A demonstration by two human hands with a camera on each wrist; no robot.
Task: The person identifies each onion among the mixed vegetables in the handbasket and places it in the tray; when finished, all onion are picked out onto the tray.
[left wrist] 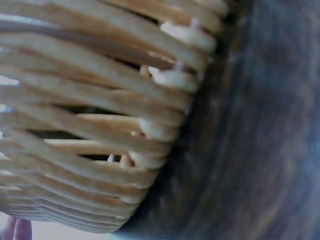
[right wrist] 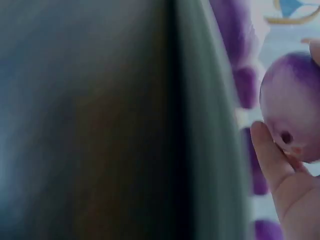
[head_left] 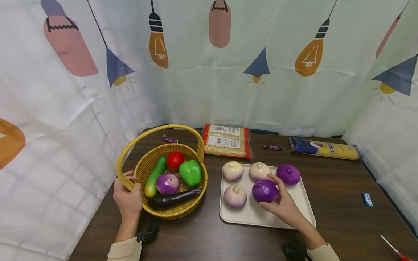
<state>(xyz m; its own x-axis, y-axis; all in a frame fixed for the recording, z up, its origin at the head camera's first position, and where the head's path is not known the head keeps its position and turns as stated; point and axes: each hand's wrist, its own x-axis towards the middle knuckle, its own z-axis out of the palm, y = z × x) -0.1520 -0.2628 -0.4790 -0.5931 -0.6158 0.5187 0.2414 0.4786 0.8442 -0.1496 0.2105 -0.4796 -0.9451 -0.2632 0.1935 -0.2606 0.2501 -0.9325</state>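
Observation:
My right hand [head_left: 283, 205] holds a purple turnip [head_left: 263, 191] between thumb and fingers over the front half of a white tray [head_left: 267, 217]. In the right wrist view that turnip [right wrist: 290, 110] shows a paler side with a small dark spot. Around it on the tray lie a purple turnip [head_left: 288, 174] and whitish ones, such as the turnip [head_left: 235, 197] at left. My left hand [head_left: 128, 199] grips a yellow wicker basket [head_left: 169, 214] where its handle meets the rim. Inside are a cucumber [head_left: 156, 177], a tomato [head_left: 175, 160], a green pepper [head_left: 191, 173], an eggplant [head_left: 176, 199] and another turnip [head_left: 168, 183].
Behind the tray lie a red-edged bag of grain [head_left: 226, 141] and a long yellow packet [head_left: 326, 149]. Wrapped candies [head_left: 273, 147] are scattered about, one a blue wrapper [head_left: 367, 199] at right. A white-and-red stick [head_left: 393, 248] lies at the table's right front.

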